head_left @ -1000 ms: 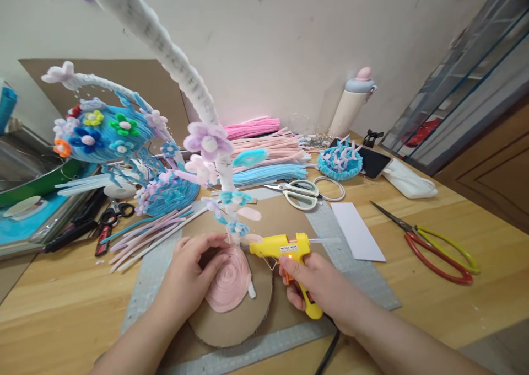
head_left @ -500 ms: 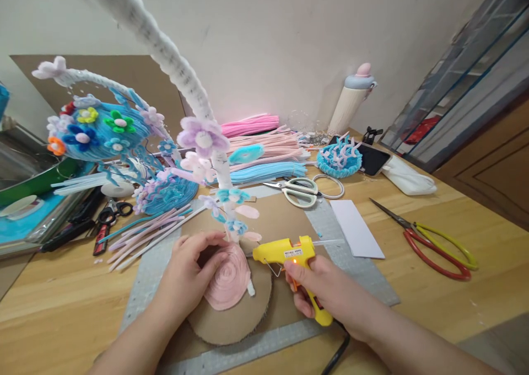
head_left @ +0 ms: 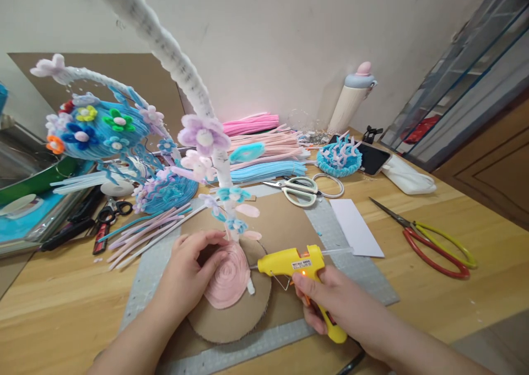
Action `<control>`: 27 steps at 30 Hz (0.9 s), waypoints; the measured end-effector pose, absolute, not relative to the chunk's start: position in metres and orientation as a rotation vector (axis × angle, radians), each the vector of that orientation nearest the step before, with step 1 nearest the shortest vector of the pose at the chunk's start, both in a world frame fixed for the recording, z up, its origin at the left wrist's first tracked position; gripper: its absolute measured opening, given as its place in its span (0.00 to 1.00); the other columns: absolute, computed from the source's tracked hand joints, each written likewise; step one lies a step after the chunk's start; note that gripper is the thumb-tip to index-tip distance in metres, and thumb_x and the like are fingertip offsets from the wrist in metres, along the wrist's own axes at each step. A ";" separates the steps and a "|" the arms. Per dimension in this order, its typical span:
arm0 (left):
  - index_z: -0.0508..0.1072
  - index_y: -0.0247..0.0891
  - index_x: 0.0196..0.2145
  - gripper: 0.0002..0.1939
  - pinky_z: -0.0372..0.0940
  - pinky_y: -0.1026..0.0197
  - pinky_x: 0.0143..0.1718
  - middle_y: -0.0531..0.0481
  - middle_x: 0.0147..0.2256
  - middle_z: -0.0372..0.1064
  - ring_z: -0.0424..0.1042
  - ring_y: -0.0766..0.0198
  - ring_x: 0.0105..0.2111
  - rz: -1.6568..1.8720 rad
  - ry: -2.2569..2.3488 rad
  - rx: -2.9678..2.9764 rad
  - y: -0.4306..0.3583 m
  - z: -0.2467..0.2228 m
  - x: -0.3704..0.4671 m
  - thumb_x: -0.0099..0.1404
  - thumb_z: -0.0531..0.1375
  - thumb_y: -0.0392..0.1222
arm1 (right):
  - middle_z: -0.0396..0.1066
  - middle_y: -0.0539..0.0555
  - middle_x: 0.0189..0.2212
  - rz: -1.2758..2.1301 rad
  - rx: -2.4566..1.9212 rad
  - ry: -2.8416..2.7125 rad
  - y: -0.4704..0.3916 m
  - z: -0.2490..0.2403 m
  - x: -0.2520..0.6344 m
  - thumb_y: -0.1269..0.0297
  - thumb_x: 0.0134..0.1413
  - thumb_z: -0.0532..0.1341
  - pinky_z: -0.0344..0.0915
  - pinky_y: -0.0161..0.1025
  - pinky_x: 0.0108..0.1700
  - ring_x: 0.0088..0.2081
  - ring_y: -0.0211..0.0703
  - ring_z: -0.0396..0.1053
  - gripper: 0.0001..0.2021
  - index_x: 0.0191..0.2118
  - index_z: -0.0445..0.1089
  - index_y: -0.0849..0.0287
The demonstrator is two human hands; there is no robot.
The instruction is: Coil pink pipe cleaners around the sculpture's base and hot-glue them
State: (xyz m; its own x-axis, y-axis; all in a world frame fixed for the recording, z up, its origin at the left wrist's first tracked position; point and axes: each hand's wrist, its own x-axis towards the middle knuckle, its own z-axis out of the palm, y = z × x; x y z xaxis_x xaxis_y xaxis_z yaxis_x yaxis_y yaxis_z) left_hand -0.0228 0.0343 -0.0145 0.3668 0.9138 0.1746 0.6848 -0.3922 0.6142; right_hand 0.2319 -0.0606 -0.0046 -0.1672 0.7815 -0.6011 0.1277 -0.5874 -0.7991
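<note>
My right hand (head_left: 330, 298) is wrapped round a yellow hot glue gun (head_left: 289, 262), its small light glowing orange. The gun's nozzle points left, at the right edge of a flat pink pipe-cleaner coil (head_left: 227, 278). That coil lies on a round cardboard disc (head_left: 231, 328), a white-pink strand end sticking out at its lower right. My left hand (head_left: 196, 270) is closed on the coil's left side, thumb on top and fingertips near the foot of the stem. From there rises a tall white wrapped stem (head_left: 223, 171) bearing purple, pink and blue fuzzy flowers.
A grey cutting mat (head_left: 372, 281) lies under a cardboard sheet (head_left: 281, 226). Red-yellow scissors (head_left: 433, 248), white paper (head_left: 357, 229) and pale-handled scissors (head_left: 300, 190) are to the right. Pipe-cleaner bundles (head_left: 264, 149) lie behind; a flowered blue piece (head_left: 111, 129) stands left.
My right hand has moved the glue gun right and slightly down, its nozzle now beside the coil's right edge. My left hand stays on the coil.
</note>
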 end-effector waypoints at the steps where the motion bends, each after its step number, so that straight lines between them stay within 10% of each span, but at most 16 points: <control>1: 0.71 0.47 0.43 0.11 0.59 0.49 0.48 0.52 0.41 0.74 0.68 0.55 0.44 0.696 1.388 2.197 0.034 -0.014 -0.023 0.62 0.59 0.47 | 0.60 0.43 0.12 1.799 -1.638 -1.041 -0.062 -0.004 0.232 0.39 0.52 0.55 0.52 0.31 0.23 0.18 0.33 0.58 0.22 0.29 0.58 0.56; 27: 0.71 0.46 0.43 0.09 0.59 0.50 0.46 0.52 0.40 0.75 0.72 0.56 0.42 0.719 1.359 2.243 0.031 -0.012 -0.022 0.63 0.59 0.43 | 0.56 0.42 0.12 1.784 -1.642 -1.095 -0.072 -0.008 0.232 0.35 0.51 0.52 0.50 0.31 0.21 0.15 0.32 0.55 0.27 0.32 0.64 0.58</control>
State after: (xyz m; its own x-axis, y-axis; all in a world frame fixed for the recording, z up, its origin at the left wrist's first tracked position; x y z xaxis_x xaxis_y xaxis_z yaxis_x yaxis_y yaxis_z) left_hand -0.0223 0.0310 -0.0118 0.3887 0.8965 0.2127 0.6799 -0.4349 0.5904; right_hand 0.2323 -0.0720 -0.0084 -0.1679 0.7896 -0.5901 0.1686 -0.5668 -0.8064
